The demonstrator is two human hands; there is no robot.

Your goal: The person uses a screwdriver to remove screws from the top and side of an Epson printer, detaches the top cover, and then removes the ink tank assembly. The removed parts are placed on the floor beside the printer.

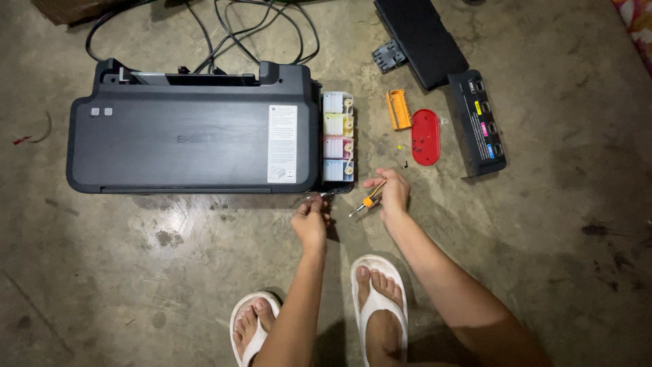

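Observation:
A dark grey printer lies on the concrete floor, with a row of ink tanks exposed on its right side. My left hand pinches something small at the printer's front right corner, under the tanks. My right hand is just right of that corner and holds a small screwdriver with an orange collar, its tip pointing down-left.
A red oval lid with small screws on it and an orange plastic part lie right of the tanks. A black tank cover and a black tray panel lie farther right. Cables trail behind the printer. My feet in white sandals are below.

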